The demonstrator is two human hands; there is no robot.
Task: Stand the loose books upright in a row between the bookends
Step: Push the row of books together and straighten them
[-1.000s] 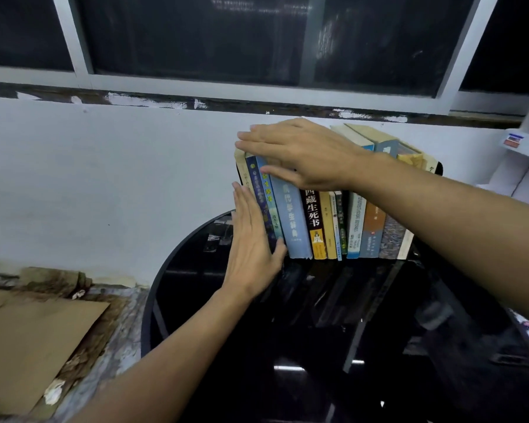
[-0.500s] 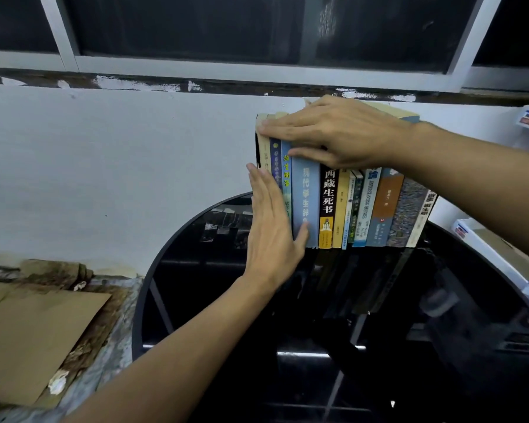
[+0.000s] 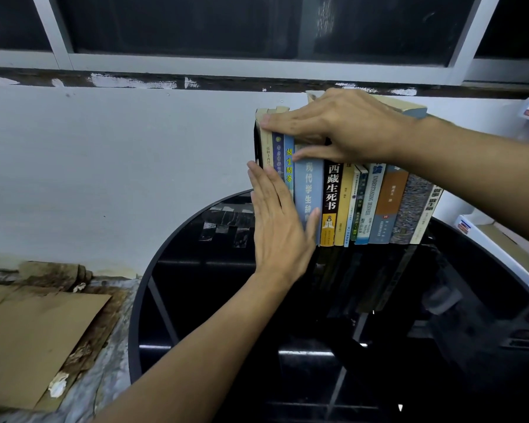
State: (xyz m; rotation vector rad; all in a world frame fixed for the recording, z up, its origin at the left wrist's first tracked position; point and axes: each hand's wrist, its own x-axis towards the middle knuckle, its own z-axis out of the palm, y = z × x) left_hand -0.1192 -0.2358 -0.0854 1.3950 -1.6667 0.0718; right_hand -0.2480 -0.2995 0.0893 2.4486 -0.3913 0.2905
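Note:
A row of several books (image 3: 376,203) stands upright at the back of a round black glass table (image 3: 196,270), spines toward me. A thin black bookend (image 3: 256,145) stands at the row's left end; the right end is hidden behind my forearm. My left hand (image 3: 280,227) is flat, fingers together, pressed against the left side of the row and the lower spines. My right hand (image 3: 339,126) lies palm down across the tops of the left books, fingers spread, thumb on the pale blue spine (image 3: 309,190).
A grey wall and a window frame rise right behind the table. Brown cardboard (image 3: 34,340) lies on a stained ledge at the lower left. White boxes (image 3: 501,251) sit to the right of the table. The near part of the tabletop carries only reflections.
The leaning books on the left have been pushed upright and the row now stands straighter. Both hands kept their hold on the row; the view shifted slightly.

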